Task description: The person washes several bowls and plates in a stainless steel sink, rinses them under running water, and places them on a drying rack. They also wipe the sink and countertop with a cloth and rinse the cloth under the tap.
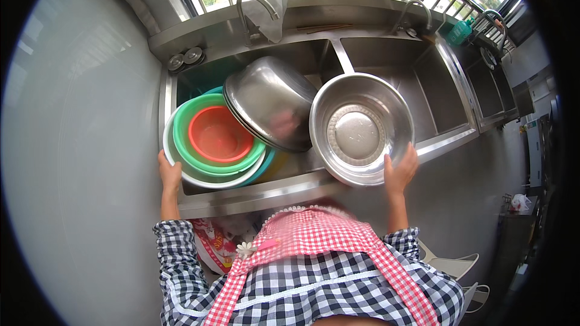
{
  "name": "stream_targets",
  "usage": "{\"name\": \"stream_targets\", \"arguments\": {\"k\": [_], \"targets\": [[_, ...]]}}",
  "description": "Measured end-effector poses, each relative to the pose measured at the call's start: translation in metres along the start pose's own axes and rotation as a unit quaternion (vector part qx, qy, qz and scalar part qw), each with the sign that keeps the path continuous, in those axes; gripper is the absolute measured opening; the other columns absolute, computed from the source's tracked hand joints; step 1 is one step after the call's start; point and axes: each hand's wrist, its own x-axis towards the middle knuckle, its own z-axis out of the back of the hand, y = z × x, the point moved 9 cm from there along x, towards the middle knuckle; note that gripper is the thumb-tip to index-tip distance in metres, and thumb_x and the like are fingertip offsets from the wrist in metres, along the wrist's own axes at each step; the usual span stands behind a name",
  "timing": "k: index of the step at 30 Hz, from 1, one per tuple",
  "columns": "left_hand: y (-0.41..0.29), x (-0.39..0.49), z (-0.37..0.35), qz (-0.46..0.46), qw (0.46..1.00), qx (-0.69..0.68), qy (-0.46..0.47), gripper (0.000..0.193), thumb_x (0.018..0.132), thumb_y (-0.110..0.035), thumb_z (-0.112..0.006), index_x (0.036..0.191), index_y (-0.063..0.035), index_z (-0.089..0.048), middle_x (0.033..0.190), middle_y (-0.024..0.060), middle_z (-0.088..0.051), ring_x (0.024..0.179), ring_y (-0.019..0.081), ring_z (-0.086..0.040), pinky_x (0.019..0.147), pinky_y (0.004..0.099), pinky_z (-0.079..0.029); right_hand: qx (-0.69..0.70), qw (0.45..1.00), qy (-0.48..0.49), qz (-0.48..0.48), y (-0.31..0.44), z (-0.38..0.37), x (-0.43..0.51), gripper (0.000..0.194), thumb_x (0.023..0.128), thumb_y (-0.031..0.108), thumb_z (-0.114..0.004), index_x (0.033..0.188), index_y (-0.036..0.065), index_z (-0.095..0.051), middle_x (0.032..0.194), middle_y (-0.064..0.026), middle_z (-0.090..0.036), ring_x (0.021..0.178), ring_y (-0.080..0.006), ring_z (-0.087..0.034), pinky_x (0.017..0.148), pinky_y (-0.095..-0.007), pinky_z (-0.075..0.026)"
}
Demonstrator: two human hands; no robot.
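My right hand (401, 170) grips the near right rim of a round stainless steel basin (358, 133), which is held over the sink's front edge and the divider. At the left, my left hand (170, 172) has its thumb over the rim of a white basin (222, 181). Nested inside that one are a green plastic basin (183, 131) and a small red plastic bowl (220, 135). A blue basin (263, 167) shows partly beneath the white one. Between the hands, a stack of upturned steel basins (272, 99) leans on the nested set in the left sink bowl.
Behind the left sink bowl (299, 56) stands a curved faucet (247, 13) with a white cloth (269, 16). Steel drain strainers (186, 58) sit at the left corner. The right sink bowl (408, 81) has another faucet (412, 16). A green pump bottle (460, 31) stands farther right.
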Motion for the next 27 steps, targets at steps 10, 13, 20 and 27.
{"name": "stream_targets", "arguments": {"k": [10,13,20,27], "targets": [[0.050,-0.046,-0.037,-0.087,0.948,0.306,-0.014,0.054,0.073,-0.023,-0.062,0.120,-0.0051,-0.042,0.120,0.0161,-0.042,0.108,0.0322,-0.039,0.092,0.0396,-0.032,0.452,0.785,0.173,-0.387,-0.119,-0.098,-0.034,0.028,0.062,-0.001,-0.054,0.090,-0.003,-0.052,0.070,-0.0028,-0.052,0.054,-0.0090,-0.047,0.049,-0.0236,-0.039],[0.045,-0.048,-0.030,-0.031,0.989,0.142,-0.007,0.042,0.075,-0.017,-0.061,0.112,-0.0022,-0.049,0.101,0.0125,-0.054,0.086,0.0230,-0.053,0.079,0.0327,-0.041,0.453,0.803,0.141,-0.360,-0.088,-0.078,-0.020,0.017,0.063,-0.002,-0.052,0.081,-0.003,-0.054,0.068,-0.0007,-0.052,0.057,-0.0085,-0.046,0.051,-0.0218,-0.037],[-0.079,-0.036,-0.023,-0.047,0.970,-0.221,0.085,0.035,0.086,-0.030,-0.051,0.109,-0.0025,-0.054,0.101,0.0074,-0.055,0.082,0.0118,-0.053,0.069,0.0242,-0.044,0.417,0.909,0.028,0.004,0.089,-0.002,0.062,0.013,0.073,-0.001,-0.054,0.086,-0.001,-0.056,0.073,-0.0054,-0.056,0.057,-0.0091,-0.048,0.057,-0.0216,-0.040],[-0.133,-0.019,-0.020,0.076,0.791,-0.550,0.256,0.069,0.088,-0.045,-0.037,0.126,0.0107,-0.025,0.097,0.0161,-0.054,0.087,0.0184,-0.055,0.077,0.0290,-0.044,0.415,0.775,-0.130,0.459,0.259,0.052,0.028,0.041,0.065,-0.003,-0.058,0.101,0.014,-0.063,0.104,-0.0182,-0.056,0.060,-0.0151,-0.056,0.054,-0.0219,-0.047]]}}
